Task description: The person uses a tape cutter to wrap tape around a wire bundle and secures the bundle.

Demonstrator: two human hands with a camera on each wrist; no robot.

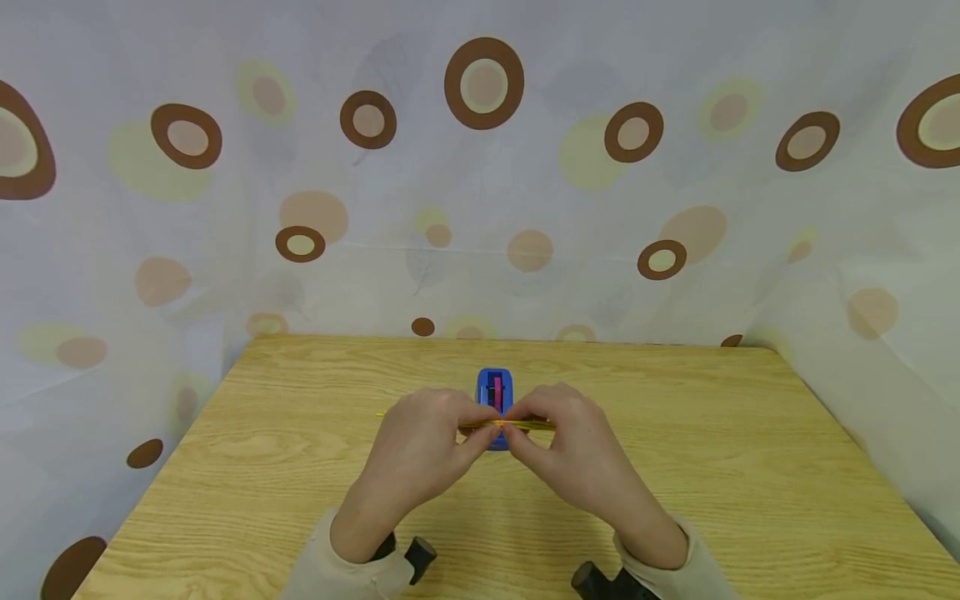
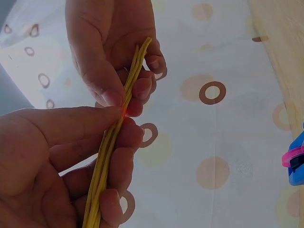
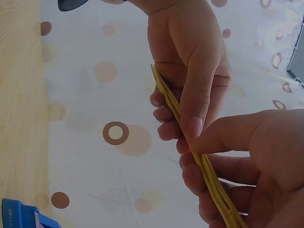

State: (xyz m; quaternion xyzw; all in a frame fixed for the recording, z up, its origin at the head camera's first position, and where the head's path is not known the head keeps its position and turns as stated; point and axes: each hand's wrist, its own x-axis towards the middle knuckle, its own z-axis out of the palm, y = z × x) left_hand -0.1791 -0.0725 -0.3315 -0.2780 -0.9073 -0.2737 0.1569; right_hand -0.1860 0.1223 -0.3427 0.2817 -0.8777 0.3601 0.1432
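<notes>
A thin bundle of several yellow strands (image 1: 538, 424) stretches sideways between the two hands. My left hand (image 1: 422, 450) pinches it between thumb and fingertips near its middle. Right beside that grip, my right hand (image 1: 576, 446) pinches the same bundle, the two thumb tips almost meeting. In the left wrist view, the strands (image 2: 102, 178) run along the curled left fingers. The right wrist view shows the strands (image 3: 217, 192) lying along the right fingers. A small orange-red patch shows where the thumbs meet; its details are covered by the fingertips.
A blue tape dispenser (image 1: 483, 380) with a pink roll stands on the wooden table (image 1: 675, 467), just beyond the hands and partly hidden by them. Behind the table and along its sides hangs a pale cloth (image 1: 525, 183) with brown rings and dots.
</notes>
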